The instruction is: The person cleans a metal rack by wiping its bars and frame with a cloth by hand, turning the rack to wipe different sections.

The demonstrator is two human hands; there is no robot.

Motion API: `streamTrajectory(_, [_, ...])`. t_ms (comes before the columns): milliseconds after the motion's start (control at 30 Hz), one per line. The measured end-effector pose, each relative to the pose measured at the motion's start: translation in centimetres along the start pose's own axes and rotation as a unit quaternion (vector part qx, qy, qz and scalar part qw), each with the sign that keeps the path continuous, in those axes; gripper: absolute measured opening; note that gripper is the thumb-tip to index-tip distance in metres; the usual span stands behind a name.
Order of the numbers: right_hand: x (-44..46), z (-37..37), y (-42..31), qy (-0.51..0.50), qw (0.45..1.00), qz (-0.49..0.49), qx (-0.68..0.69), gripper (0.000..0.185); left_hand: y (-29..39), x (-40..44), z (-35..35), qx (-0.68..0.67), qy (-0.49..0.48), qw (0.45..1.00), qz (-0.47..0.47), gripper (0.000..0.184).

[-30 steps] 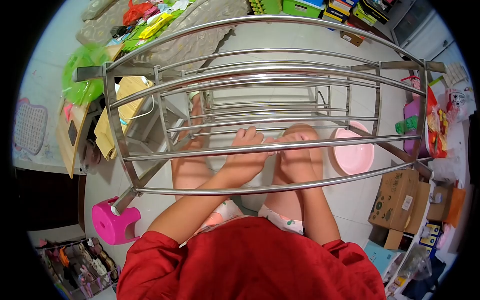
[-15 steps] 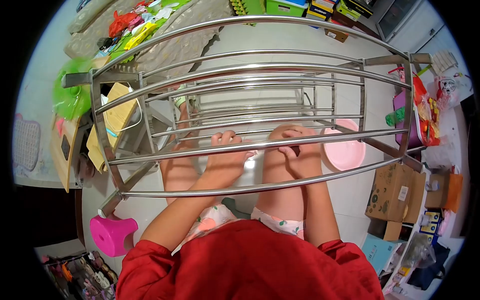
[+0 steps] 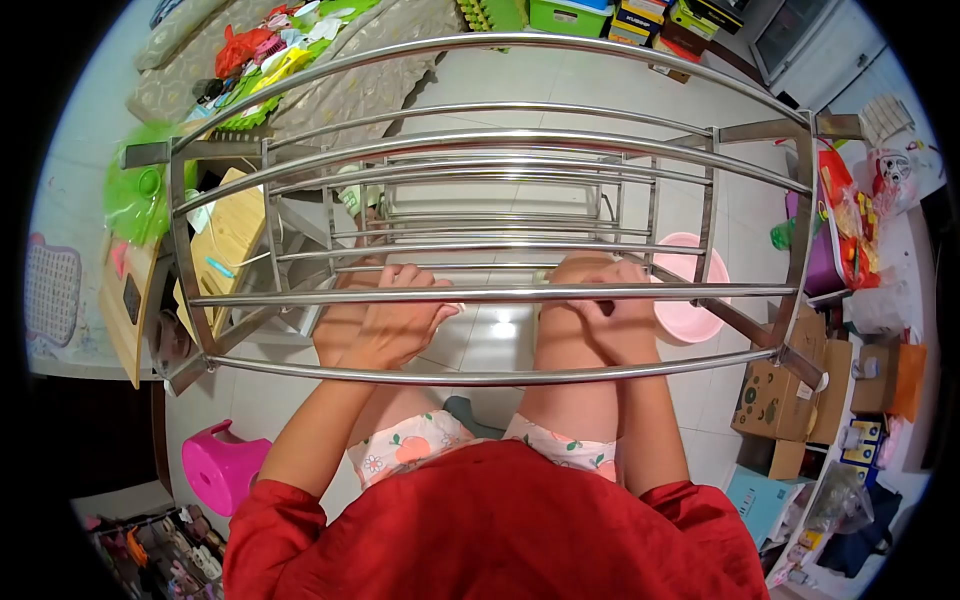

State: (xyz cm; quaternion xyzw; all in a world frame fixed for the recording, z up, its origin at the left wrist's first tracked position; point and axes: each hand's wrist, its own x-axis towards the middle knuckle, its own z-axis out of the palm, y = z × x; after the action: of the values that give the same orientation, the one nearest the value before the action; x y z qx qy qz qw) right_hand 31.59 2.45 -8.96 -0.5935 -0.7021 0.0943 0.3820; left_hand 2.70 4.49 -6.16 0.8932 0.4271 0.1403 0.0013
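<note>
A stainless-steel tube rack [image 3: 480, 294] with several rails lies across my view, over my bare thighs. My left hand [image 3: 400, 312] is closed among the near rails, its fingers curled at the long rail. A small white scrap, perhaps cloth or tissue, shows by its thumb. My right hand [image 3: 622, 312] is curled at the same rail farther right, above my right knee. A dark spot shows within its fingers, and I cannot make out what it grips. The rail partly covers both hands.
A pink basin [image 3: 690, 320] stands on the floor at the right, partly behind the rack. At the left are a magenta stool [image 3: 222, 465] and a wooden board [image 3: 235, 225]. Cardboard boxes [image 3: 780, 395] stand at the right; a cluttered mat [image 3: 330, 90] lies at the far left.
My left hand has shifted left along the rail, and my right hand slightly right, so they are farther apart. The near side of the rack has moved left and slightly up in view.
</note>
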Motion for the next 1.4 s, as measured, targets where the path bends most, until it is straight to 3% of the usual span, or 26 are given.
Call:
streamTrajectory(100, [-0.4,1.2,0.1,0.002,0.999,-0.053,0.000,0.014,-0.3,0.4,0.5,-0.004,0.024,0.999,0.029,0.030])
streamTrajectory(333, [0.0,0.8,-1.2,-0.013,0.999,-0.037,-0.018,0.003,0.2,1.3,3.4,-0.071,0.006,0.997,0.042,0.023])
streamTrajectory(633, [-0.6,1.9,-1.8,-0.022,0.999,-0.031,-0.018,0.008,4.7,4.2,5.8,-0.189,0.010,0.981,0.035,0.016])
streamTrajectory(867, [-0.5,1.9,-1.9,-0.020,1.000,-0.004,-0.006,0.006,5.8,4.7,6.1,-0.173,0.036,0.984,0.036,0.014])
streamTrajectory(1200, [-0.4,1.9,-2.0,-0.035,0.999,0.023,-0.001,0.004,3.9,3.0,5.4,-0.155,-0.028,0.987,-0.007,0.010])
streamTrajectory(1400, [-0.7,2.3,-1.9,-0.022,1.000,0.009,0.010,0.008,1.6,-0.2,4.6,-0.124,-0.023,0.990,-0.057,0.018])
